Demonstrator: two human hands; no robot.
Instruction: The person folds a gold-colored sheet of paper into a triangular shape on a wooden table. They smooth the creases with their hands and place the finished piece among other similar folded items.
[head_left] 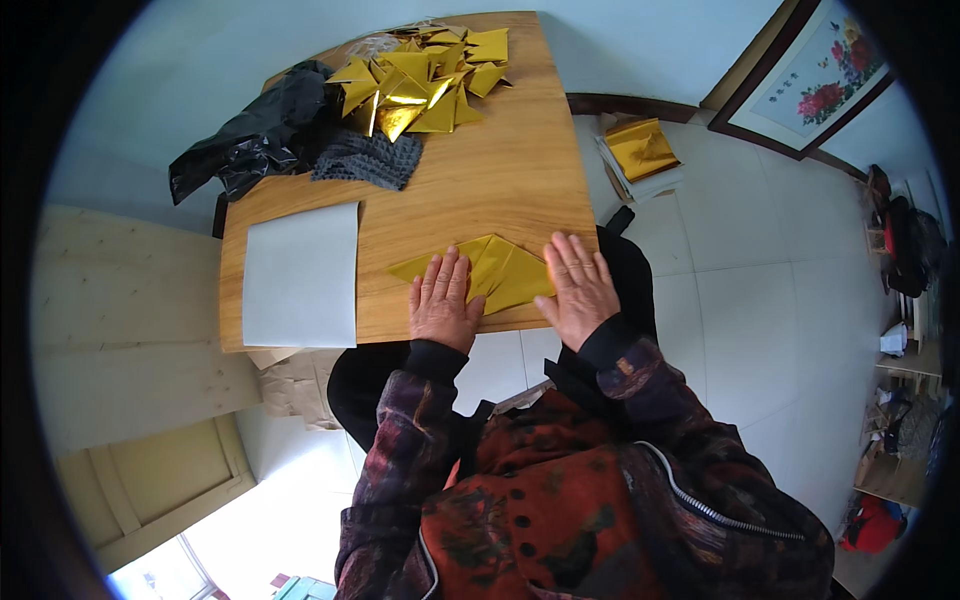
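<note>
A folded sheet of gold foil paper (500,268) lies on the wooden table (500,165) near its front edge, creased into a wide pointed shape. Flat on its left part rests my left hand (442,300), fingers stretched out. My right hand (578,290) lies at the paper's right end with its fingers extended and the thumb toward the paper. Neither hand grips anything. Parts of the paper under both hands are hidden. To the left of my left hand is a pale grey sheet (300,275), flat on the tabletop.
A heap of folded gold foil pieces (420,80) covers the table's far end. Beside it lie a black plastic bag (265,130) and a dark grey knitted cloth (370,160). On the floor at right sits a stack of gold paper (642,150), near a framed flower picture (810,75).
</note>
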